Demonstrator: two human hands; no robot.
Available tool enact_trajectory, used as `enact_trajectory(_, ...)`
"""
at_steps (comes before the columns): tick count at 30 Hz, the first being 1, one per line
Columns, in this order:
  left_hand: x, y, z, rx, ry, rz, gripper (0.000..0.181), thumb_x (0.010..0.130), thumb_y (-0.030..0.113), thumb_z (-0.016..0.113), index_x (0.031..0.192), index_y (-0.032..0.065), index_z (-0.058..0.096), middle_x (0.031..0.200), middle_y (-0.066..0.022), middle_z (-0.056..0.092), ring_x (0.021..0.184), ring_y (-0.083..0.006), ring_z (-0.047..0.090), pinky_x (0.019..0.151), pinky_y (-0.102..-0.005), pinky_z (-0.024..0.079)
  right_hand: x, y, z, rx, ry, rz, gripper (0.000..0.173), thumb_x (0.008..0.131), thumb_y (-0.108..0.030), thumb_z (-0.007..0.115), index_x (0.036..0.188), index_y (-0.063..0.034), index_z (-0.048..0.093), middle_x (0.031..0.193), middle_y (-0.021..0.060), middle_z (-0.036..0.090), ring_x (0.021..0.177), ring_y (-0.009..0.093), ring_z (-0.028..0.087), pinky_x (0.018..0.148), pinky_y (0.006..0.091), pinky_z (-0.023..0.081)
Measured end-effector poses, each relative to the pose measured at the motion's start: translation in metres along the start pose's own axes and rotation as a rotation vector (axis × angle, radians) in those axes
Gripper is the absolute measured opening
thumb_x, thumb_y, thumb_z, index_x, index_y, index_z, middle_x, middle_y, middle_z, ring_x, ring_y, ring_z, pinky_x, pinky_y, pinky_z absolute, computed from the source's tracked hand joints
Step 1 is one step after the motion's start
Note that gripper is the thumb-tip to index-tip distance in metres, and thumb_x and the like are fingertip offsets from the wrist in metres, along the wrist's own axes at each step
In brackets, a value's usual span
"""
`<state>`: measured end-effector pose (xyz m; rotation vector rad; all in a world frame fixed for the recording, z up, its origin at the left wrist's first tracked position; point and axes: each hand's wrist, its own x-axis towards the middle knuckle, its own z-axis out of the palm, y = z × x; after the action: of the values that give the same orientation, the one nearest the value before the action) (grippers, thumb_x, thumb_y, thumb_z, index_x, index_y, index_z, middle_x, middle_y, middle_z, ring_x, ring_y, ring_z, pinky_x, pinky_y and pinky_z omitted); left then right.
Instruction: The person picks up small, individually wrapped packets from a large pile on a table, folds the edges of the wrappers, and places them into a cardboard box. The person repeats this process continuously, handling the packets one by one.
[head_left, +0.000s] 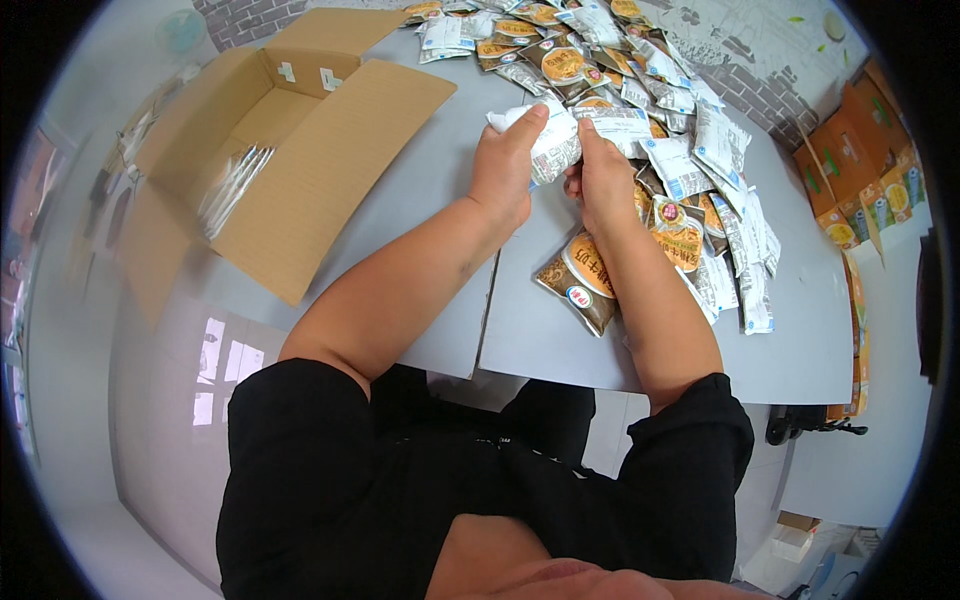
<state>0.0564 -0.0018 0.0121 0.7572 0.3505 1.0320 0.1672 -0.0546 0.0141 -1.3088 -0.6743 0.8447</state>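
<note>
My left hand (508, 166) grips a soft milk pouch (556, 146), its white printed back turned up and its film creased. The thumb of my right hand (606, 180) presses at the right edge of that pouch, fingers curled below. Just behind the right thumb lies another white-backed pouch (616, 129). Under my right forearm a brown-fronted pouch (581, 281) with an orange round print rests on the table. Left of my hands stands an open cardboard box (337, 169), where several pouches (238, 189) stand on edge in a row at the near end.
A large heap of loose pouches (564, 64) spreads over the back and right of the grey table (540, 349). A seam (487, 307) runs between two tabletops. Box flaps stick out sideways. Stacked orange cartons (847, 161) stand beyond the right edge, by a wall.
</note>
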Motion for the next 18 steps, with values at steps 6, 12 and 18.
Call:
enact_trajectory(6,0.0064,-0.0034,-0.0031,-0.081,0.068,0.034,0.024,0.091,0.017,0.062,0.105,0.0001,0.054,0.094,-0.009,0.066,0.079,-0.0181,0.066,0.068,-0.0313,0.053,0.0056,0.0012,-0.0014,0.208,-0.07,0.099,0.042,0.093,-0.046,0.057,0.083,-0.0057,0.057,0.063,0.0042,0.054,0.047,0.013,0.047,0.042,0.0279,0.04)
enact_trajectory(12,0.0053,-0.0045,-0.0047,0.024,0.059,0.096,0.022,0.091,0.017,0.062,0.104,0.0004,0.054,0.09,-0.0086,0.065,0.076,-0.0173,0.065,0.065,-0.0312,0.053,0.0043,-0.0009,0.0002,0.141,-0.199,0.128,0.043,0.089,-0.048,0.062,0.077,-0.0072,0.057,0.058,0.0033,0.052,0.043,0.014,0.046,0.04,0.0283,0.039)
enact_trajectory(18,0.0057,0.0004,-0.004,0.019,-0.082,0.114,0.022,0.091,0.016,0.062,0.103,-0.0002,0.055,0.09,-0.0093,0.065,0.073,-0.0157,0.064,0.063,-0.0305,0.052,0.0018,-0.0038,-0.0028,0.182,-0.173,0.092,0.045,0.09,-0.049,0.061,0.073,-0.0071,0.057,0.054,0.004,0.052,0.042,0.014,0.047,0.04,0.0275,0.039)
